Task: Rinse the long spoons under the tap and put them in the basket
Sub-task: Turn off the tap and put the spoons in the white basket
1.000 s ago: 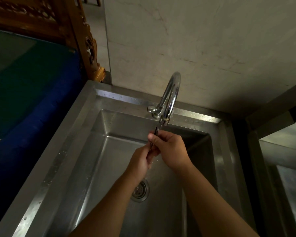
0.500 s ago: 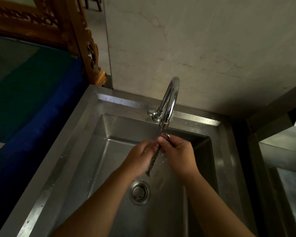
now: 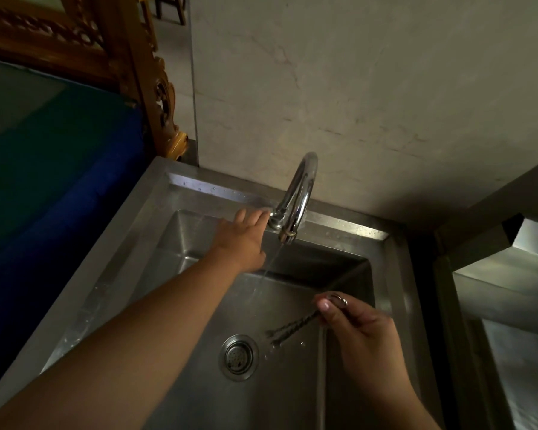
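Note:
My right hand grips a thin twisted-metal long spoon by its ring end, low over the steel sink. The spoon's free end points left toward the drain. My left hand stretches out with straight fingers to the lever at the base of the curved chrome tap; its fingertips touch the lever. A thin stream of water falls from the spout into the basin. No basket is in view.
A pale stone wall rises behind the tap. A blue-and-green padded surface and a carved wooden frame lie to the left of the sink. A second steel unit stands at the right.
My left hand has let go of the spoon and reached up to the tap lever. My right hand has carried the spoon down and to the right, away from the spout.

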The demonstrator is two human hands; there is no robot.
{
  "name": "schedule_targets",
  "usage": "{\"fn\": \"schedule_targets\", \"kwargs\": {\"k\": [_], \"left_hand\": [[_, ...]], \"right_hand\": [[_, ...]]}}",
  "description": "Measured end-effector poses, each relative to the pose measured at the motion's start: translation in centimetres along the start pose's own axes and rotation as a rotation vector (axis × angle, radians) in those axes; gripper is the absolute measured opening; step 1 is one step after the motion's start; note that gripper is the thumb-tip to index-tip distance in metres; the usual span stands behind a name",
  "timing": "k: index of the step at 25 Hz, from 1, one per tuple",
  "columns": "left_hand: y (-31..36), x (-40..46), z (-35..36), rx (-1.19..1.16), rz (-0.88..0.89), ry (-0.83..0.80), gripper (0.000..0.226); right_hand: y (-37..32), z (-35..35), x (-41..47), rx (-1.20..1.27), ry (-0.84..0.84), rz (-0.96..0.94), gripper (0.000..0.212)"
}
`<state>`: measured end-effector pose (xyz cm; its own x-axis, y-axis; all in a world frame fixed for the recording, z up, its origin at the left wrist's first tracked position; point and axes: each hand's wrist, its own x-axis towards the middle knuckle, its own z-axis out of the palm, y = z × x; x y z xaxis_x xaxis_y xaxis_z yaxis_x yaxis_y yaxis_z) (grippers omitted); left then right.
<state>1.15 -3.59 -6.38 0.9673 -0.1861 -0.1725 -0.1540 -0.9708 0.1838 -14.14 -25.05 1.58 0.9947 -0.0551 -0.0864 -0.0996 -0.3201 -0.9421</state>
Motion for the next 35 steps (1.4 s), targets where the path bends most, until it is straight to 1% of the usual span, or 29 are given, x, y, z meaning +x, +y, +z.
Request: {"fn": "schedule_targets", "kwargs": {"k": [2,4,8,12,14,16,19,20,21,23,25,26,27,28,29,30,32,35], "left_hand": [[0.1,0.0,0.5,0.012,-0.004,0.028,0.096],[0.1,-0.4,1.2,-0.009,-0.009,0.034,0.097],[0.3,-1.1,2.8,-0.062,-0.049,-0.073,0.102],[0.6,-1.3,2.7,-0.076,-0.071,-0.093,0.097],[1.2,-1.9,2.7,-0.099,-0.131,-0.107,0.089],[2.5,-3.6,2.9,-0.191,-0.145,-0.136,0.074],[5.2,-8.8,3.2,-0.443,-0.017,-0.17,0.042],[6.4,-11.3,2.7,-0.523,0.006,-0.162,0.039],[7.7,-13.5,2.1,-0.606,0.013,-0.144,0.04],[10.5,-17.4,0.5,-0.724,0.018,-0.076,0.028],[13.0,-20.4,-1.6,-0.776,0.022,0.004,0.017],[14.0,-21.5,-2.9,-0.798,0.021,0.047,0.019],[14.8,-22.4,-4.1,-0.808,0.024,0.094,0.028],[15.3,-23.1,-5.1,-0.808,0.031,0.141,0.036],[15.8,-23.8,-6.2,-0.819,0.039,0.185,0.038],[16.3,-24.7,-7.4,-0.835,0.056,0.23,0.033],[16.8,-25.9,-9.8,-0.872,0.083,0.289,0.016],[17.0,-27.4,-13.5,-0.879,0.129,0.292,0.019]], "right_hand": [[-0.2,-0.4,-0.5,-0.014,-0.004,0.001,0.013],[-0.2,-0.6,-0.6,-0.023,-0.01,0.014,0.01],[-0.4,-1.0,-0.6,-0.051,-0.026,-0.013,0.016],[-0.7,-1.7,-0.7,-0.034,-0.027,-0.025,0.017],[-0.8,-2.2,-0.7,-0.035,-0.037,-0.037,0.014],[-1.0,-2.9,-1.0,-0.038,-0.057,-0.066,0.011],[-1.8,-4.0,-1.5,-0.044,-0.14,-0.091,0.011],[-2.3,-4.6,-2.0,-0.041,-0.186,-0.109,0.013],[-2.8,-5.0,-2.3,-0.043,-0.232,-0.136,0.015],[-4.5,-5.9,-3.4,-0.049,-0.298,-0.204,0.018],[-6.5,-7.1,-4.9,-0.054,-0.351,-0.27,0.021],[-7.5,-7.7,-5.6,-0.059,-0.37,-0.303,0.025],[-8.6,-8.3,-6.4,-0.069,-0.376,-0.334,0.031],[-9.6,-8.9,-7.0,-0.079,-0.369,-0.364,0.034],[-10.6,-9.6,-7.7,-0.08,-0.359,-0.39,0.034],[-11.7,-10.3,-8.5,-0.068,-0.345,-0.41,0.032],[-14.0,-11.5,-9.8,-0.027,-0.315,-0.431,0.025],[-17.4,-12.0,-12.0,0.042,-0.23,-0.423,0.01]]}}
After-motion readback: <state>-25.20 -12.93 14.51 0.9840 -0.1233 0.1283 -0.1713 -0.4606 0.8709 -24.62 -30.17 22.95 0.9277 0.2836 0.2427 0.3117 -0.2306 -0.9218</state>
